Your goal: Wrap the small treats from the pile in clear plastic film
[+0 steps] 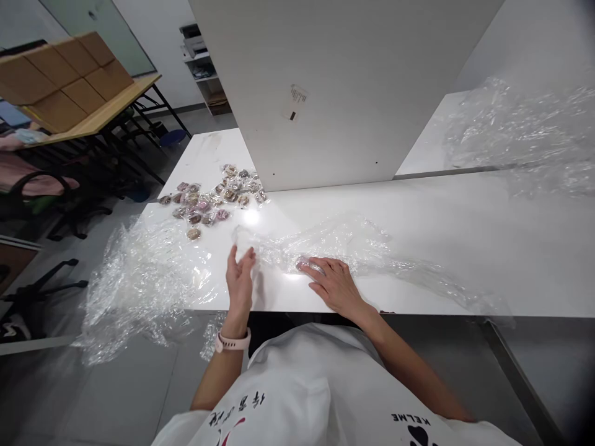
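Note:
Under the fingertips of my right hand (338, 288) is a small pinkish item (303, 263) in clear plastic, on the white table. Those fingers hold it down, with the thumb lying apart. A long crumpled strip of clear plastic film (344, 238) spreads around it and trails off to the right. My left hand (240, 277) is raised beside the film's left end, thumb and fingers apart, with nothing plainly held. Beyond it, at the table's left, lie several small round wrapped pieces (203, 204) in brown, tan and pink; their kind is too small to tell.
A heap of clear plastic film (144, 279) hangs over the table's left edge. More film (530, 136) is bunched at the back right. A tall white panel (344, 93) stands along the back of the white table (465, 229). Cardboard boxes (60, 80) sit on another table.

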`<state>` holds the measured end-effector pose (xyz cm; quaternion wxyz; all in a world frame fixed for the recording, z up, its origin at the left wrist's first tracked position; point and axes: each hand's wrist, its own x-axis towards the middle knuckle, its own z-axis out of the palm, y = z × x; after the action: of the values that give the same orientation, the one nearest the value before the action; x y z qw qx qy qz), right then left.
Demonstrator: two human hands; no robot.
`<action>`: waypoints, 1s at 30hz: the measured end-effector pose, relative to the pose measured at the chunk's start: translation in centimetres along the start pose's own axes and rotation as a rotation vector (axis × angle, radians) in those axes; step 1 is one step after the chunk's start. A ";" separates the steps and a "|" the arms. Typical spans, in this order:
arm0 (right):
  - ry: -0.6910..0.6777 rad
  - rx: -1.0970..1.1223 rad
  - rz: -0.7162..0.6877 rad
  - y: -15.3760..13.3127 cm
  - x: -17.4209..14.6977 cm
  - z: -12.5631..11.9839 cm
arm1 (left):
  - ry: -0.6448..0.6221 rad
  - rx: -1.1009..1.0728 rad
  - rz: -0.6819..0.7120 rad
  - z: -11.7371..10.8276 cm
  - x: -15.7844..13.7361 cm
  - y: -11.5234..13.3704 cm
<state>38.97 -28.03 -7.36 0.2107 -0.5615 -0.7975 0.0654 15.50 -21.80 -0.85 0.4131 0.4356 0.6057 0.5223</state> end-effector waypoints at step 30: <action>0.366 0.280 -0.042 1.0 -3.1 -0.6 | -0.985 0.947 0.803 8.0 -3.9 -4.4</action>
<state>41.01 -30.62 -8.00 0.4290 -0.5126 -0.7406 0.0683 23.80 -23.64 -5.92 0.1842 0.9313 0.3074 0.0652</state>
